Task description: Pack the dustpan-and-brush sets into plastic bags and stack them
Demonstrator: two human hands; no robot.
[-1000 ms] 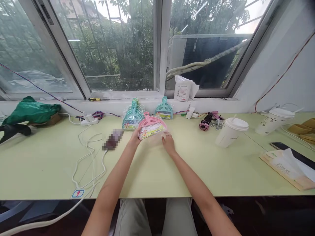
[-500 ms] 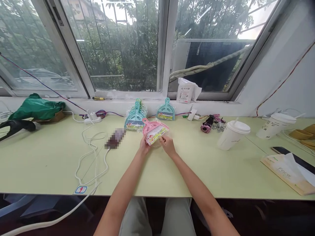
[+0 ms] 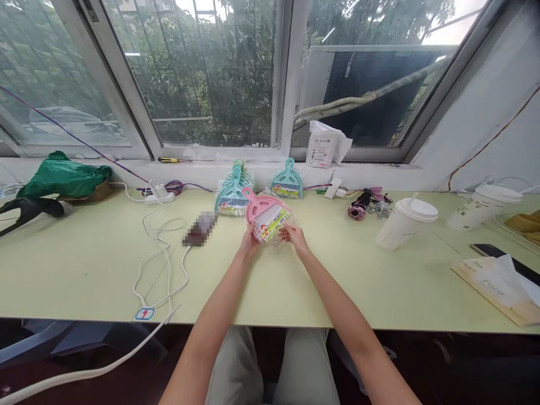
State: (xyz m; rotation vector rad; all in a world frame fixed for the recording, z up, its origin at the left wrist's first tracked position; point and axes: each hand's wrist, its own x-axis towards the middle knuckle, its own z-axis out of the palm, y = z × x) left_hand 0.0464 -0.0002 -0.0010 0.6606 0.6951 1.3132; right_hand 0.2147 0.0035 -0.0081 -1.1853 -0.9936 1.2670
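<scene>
Pink dustpan-and-brush set (image 3: 266, 216) has tilted further, over the worktop (image 3: 270, 287); left fingers (image 3: 252, 230) grip its near-left corner, right fingers (image 3: 287, 231) curl by its clear wrap (image 3: 276, 242), pinch unclear. Probably light, stiff, slippery-wrapped; best held by its rim.

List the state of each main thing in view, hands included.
Pink dustpan, wrapped, tilted, in hand.
Left hand, gripping the pink dustpan.
Right hand, fingers curled by the wrap; grip unclear.
Teal dustpans, stacked, wrapped.
Lone teal dustpan, upright, handle up.
Near cup, lidded, straw in.
Far cup, lidded.
Tissue pack, open, tissue sticking out.
Screwdriver, lying flat.
Green bag, crumpled.
</scene>
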